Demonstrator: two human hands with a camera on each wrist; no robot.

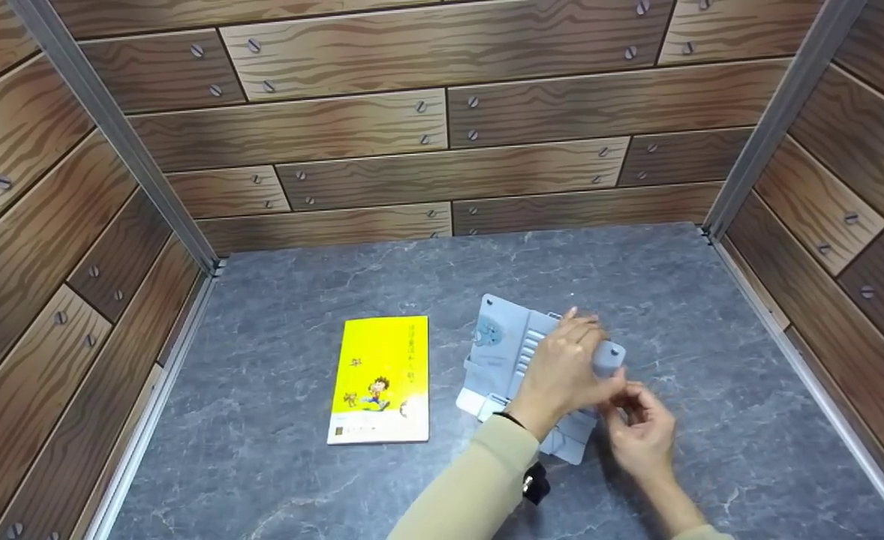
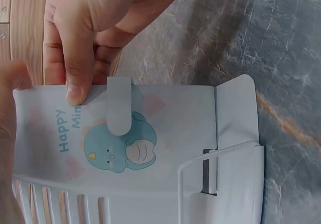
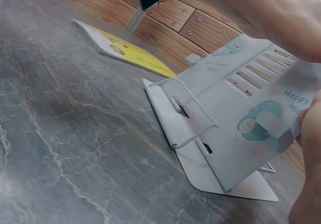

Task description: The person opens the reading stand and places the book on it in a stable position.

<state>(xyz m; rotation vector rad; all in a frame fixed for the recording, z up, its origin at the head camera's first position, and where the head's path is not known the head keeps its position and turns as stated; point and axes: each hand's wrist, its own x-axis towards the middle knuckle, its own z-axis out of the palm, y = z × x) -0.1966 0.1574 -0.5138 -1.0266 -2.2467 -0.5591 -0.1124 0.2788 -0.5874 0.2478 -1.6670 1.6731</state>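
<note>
A pale blue-grey folding book stand with slots, a wire page holder and dinosaur prints stands tilted on the table. My left hand reaches over it and holds its upper part; some of those fingers are hidden behind the panel. At the right side edge, my right hand pinches the panel, thumb on the printed face and fingers behind, as the left wrist view shows. Close to that thumb, a grey side clip hooks over the edge. Both hands are near each other.
A yellow book with a cartoon cover lies flat to the left of the stand. Grey marbled tabletop surrounds both. Wood-patterned walls with metal corner rails enclose the back and sides.
</note>
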